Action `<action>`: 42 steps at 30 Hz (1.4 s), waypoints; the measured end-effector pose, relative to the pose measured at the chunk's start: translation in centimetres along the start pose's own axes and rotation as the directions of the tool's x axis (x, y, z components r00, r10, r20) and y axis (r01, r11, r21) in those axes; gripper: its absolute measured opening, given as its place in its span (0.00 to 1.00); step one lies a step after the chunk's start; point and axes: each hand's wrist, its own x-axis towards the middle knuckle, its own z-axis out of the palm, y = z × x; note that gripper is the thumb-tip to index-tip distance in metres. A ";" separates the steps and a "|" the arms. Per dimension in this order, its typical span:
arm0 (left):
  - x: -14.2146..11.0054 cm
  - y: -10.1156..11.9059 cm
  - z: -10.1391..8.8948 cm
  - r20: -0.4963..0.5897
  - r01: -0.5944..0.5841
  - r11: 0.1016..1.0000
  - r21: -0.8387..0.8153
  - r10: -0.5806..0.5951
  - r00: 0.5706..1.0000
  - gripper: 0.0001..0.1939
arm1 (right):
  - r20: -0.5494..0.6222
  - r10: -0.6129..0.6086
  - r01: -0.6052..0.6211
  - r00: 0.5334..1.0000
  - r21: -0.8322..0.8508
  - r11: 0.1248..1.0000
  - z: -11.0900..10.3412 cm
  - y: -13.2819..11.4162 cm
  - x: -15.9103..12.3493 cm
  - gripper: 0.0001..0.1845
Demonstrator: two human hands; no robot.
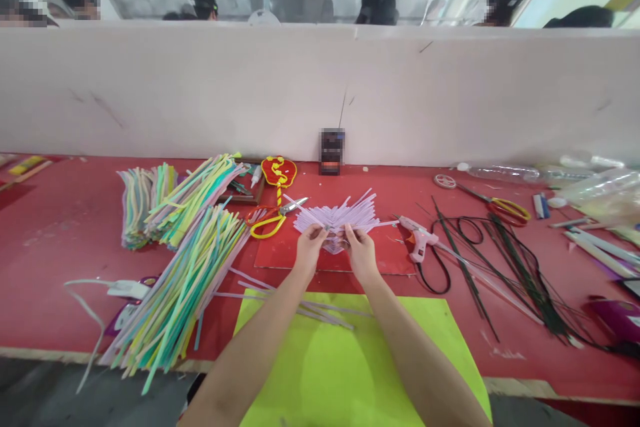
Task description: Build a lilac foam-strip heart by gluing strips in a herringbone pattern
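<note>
Lilac pipe cleaners woven into a fan-like piece lie over a red board in the middle of the table. My left hand pinches the near left edge of this piece, and my right hand pinches its near right edge. The two hands are close together, with thumbs and fingers closed on the strips. Scissors with yellow handles rest just left of the piece. To its right is a pink glue gun. Several loose lilac pipe cleaners lie near my forearms.
Bundles of coloured pipe cleaners cover the left side. Dark green stems, a black cable and more scissors are on the right. A phone leans on the white partition. Yellow-green cloth drapes in front. People's heads show beyond.
</note>
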 end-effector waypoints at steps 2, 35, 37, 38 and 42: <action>0.1 -0.1 0.0 0.023 0.011 1.000 0.002 -0.011 1.000 0.22 | -0.022 0.000 0.001 1.000 0.021 1.000 0.0 -0.1 0.1 0.21; -0.1 -0.3 -0.3 -0.020 -0.024 0.994 0.107 0.027 0.999 0.14 | 0.045 -0.138 0.145 0.989 -0.306 0.941 -1.7 -0.7 1.3 0.18; -0.2 -0.5 -0.3 -0.063 -0.024 0.997 0.073 0.029 0.998 0.16 | 0.038 -0.124 0.129 0.992 -0.281 0.951 -1.5 -0.5 1.2 0.19; -0.2 -0.5 -0.3 -0.074 -0.023 0.998 0.061 0.028 0.997 0.17 | 0.034 -0.116 0.121 0.993 -0.267 0.956 -1.5 -0.4 1.1 0.20; -0.3 -0.4 -0.4 -0.076 -0.026 0.997 0.069 0.031 0.997 0.18 | 0.039 -0.094 0.101 0.995 -0.234 0.967 -1.3 -0.3 1.0 0.20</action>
